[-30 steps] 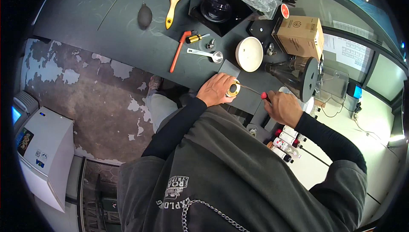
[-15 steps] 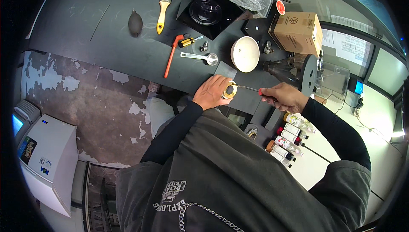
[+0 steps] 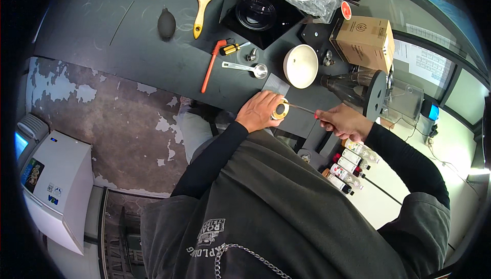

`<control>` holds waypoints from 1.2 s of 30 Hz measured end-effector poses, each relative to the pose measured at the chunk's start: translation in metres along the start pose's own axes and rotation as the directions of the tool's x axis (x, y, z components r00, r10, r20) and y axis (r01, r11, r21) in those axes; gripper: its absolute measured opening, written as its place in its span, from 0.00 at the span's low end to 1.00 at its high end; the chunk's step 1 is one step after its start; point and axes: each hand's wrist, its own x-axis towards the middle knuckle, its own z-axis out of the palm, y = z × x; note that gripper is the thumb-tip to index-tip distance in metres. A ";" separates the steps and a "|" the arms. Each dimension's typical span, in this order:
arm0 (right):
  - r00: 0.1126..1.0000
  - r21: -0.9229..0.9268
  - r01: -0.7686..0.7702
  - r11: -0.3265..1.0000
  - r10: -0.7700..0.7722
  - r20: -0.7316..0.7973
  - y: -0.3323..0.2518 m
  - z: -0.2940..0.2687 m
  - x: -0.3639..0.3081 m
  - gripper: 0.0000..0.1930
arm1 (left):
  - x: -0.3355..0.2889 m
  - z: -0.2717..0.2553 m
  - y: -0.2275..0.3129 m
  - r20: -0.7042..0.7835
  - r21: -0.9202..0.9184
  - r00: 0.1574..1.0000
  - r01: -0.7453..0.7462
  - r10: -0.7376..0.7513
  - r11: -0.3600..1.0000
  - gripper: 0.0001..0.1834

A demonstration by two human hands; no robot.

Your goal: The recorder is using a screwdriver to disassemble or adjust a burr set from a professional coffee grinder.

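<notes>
Two hands work at the centre of the frame. My left hand (image 3: 262, 111) wraps its fingers around a small gold-rimmed round part (image 3: 280, 110) on the dark table (image 3: 128, 48). To its right, my right hand (image 3: 343, 122) pinches a thin red-handled tool (image 3: 302, 109) whose tip touches that part. Above sit a measuring spoon (image 3: 245, 67) and a white bowl (image 3: 300, 66).

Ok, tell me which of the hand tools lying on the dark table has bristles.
The yellow-handled paintbrush; the red-handled tool and metal measuring spoon have none.
</notes>
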 end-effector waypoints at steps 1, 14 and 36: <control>1.000 -0.038 -0.007 0.999 0.006 -0.009 -0.003 0.003 -0.001 0.29 | 0.000 -0.001 0.000 0.001 0.001 1.000 0.002 -0.002 1.000 0.37; 0.973 -0.377 0.141 0.915 -0.199 -0.120 -0.006 0.003 -0.002 0.29 | 0.003 -0.002 0.001 0.038 -0.004 0.999 0.026 -0.026 1.000 0.36; 0.716 -0.875 0.293 0.384 -0.695 -0.066 0.001 0.025 -0.025 0.18 | -0.002 0.002 -0.006 0.016 -0.012 1.000 -0.018 0.018 1.000 0.38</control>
